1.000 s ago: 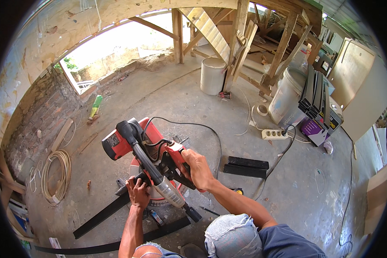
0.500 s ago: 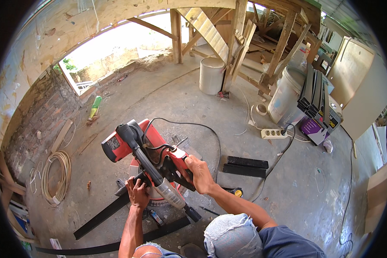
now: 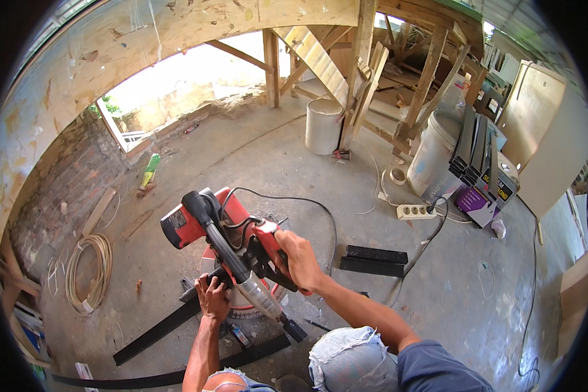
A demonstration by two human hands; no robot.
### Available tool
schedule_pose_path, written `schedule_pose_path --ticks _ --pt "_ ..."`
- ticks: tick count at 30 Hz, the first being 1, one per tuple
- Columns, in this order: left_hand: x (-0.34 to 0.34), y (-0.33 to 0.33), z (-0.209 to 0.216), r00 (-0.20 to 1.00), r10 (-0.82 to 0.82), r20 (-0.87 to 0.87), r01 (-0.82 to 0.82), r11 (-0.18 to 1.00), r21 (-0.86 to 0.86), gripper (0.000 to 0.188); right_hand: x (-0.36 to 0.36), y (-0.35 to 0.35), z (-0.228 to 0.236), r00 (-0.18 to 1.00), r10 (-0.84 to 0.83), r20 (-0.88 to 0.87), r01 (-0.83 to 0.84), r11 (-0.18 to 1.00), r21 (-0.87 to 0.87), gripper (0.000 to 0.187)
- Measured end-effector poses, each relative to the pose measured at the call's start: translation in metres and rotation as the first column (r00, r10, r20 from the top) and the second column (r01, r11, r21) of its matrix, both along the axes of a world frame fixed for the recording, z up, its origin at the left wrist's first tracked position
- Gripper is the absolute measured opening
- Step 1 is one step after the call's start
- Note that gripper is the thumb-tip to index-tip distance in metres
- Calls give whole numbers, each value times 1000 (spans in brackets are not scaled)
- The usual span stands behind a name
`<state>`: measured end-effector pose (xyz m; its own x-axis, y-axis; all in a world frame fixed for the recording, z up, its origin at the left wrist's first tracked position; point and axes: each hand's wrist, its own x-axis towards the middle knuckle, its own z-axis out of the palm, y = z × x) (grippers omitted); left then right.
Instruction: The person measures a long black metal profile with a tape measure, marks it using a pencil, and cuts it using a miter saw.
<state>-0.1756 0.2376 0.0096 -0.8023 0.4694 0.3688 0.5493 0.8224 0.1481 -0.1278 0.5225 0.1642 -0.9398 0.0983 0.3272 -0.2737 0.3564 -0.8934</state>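
The right hand (image 3: 298, 260) grips the handle of the red saw (image 3: 227, 251) on the floor (image 3: 196, 176) before me; the left hand (image 3: 213, 299) is curled over a black bar (image 3: 157, 332) at its base. A cord (image 3: 334, 228) bends close by two short bars (image 3: 374, 260). A long strip (image 3: 255, 353) crosses beneath the left forearm, and a coil (image 3: 104, 268) lies off left.

The grey floor (image 3: 438, 287) carries a red saw (image 3: 224, 248) beneath the hands (image 3: 300, 258). Left of them lies a pale coil (image 3: 104, 268); right, two black bars (image 3: 374, 260).
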Motion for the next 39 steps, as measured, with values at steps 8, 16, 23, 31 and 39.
schedule_pose_path --ticks 8,16,23,31,39 --pt "3 -7 -2 1000 7 -12 -7 1000 -21 29 -37 -19 60 930 54 363 52 959 -277 61" --pt "6 -4 11 999 14 34 -13 999 -33 27 7 -16 29 949 21 315 80 949 -305 54" --pt "1 -7 -2 999 -8 -44 9 1000 20 25 30 -10 -16 966 29 257 65 934 -352 47" --pt "-1 -13 -5 999 -2 -43 1 1000 -14 24 22 -11 -6 958 61 282 53 923 -381 44" --pt "3 -7 0 1000 2 -19 -3 1000 -21 31 -47 -21 62 929 39 369 65 962 -266 65"
